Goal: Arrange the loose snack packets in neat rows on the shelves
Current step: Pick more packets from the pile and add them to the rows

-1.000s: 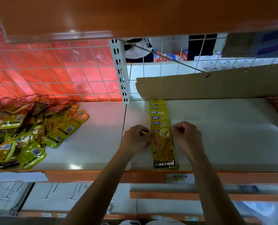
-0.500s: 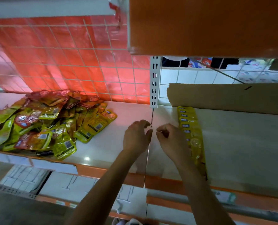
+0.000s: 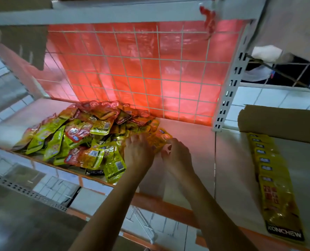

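My left hand point(image 3: 138, 153) lies flat on the right edge of the pile point(image 3: 81, 138), fingers spread, pressing on packets without closing on any. My right hand point(image 3: 176, 156) is beside it, fingers curled at the edge of an orange-yellow packet point(image 3: 158, 139); I cannot tell whether that grip has closed. I judge the task barely begun: one overlapped row point(image 3: 275, 183) of yellow packets runs front to back on the right shelf section, well apart from the pile, which holds dozens more. The packets are flat, glossy foil pouches in yellow, green and red, slippery-looking and crinkled. The shelf point(image 3: 192, 142) is smooth pale board; behind stands a wire grid point(image 3: 132, 69) over red film, and cardboard point(image 3: 281, 122) sits behind the row.
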`<control>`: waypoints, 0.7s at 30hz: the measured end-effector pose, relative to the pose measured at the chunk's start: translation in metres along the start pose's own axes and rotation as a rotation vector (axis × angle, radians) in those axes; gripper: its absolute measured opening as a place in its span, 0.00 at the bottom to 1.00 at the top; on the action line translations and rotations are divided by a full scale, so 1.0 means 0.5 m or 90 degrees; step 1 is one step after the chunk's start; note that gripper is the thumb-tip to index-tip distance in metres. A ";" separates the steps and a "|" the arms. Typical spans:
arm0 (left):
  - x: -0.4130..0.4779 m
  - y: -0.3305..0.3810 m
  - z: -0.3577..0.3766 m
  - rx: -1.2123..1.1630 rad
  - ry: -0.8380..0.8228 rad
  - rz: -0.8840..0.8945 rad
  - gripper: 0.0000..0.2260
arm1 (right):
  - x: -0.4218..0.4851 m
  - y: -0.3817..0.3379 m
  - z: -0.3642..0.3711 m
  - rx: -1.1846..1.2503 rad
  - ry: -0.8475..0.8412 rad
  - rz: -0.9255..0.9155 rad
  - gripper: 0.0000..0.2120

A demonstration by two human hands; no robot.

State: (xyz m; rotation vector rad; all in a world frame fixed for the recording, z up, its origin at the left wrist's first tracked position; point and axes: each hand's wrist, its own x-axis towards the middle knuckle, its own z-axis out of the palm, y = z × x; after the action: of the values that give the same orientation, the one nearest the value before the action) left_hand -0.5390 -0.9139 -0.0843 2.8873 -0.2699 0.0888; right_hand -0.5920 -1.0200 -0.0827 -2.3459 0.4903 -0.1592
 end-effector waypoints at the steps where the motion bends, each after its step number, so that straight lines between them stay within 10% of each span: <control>1: 0.005 -0.011 0.000 0.011 -0.011 -0.016 0.19 | 0.009 -0.010 0.010 0.000 -0.004 0.006 0.19; 13: 0.039 -0.038 0.005 -0.135 0.000 0.039 0.18 | 0.066 -0.032 0.042 0.023 0.012 0.121 0.21; 21: 0.019 0.050 0.004 -0.307 -0.068 0.208 0.12 | 0.061 -0.011 0.013 0.471 0.054 0.247 0.14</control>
State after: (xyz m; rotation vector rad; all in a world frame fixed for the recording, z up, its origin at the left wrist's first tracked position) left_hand -0.5344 -0.9397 -0.0797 2.3510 -0.6794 -0.0659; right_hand -0.5607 -1.0242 -0.0846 -1.5003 0.7649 -0.2132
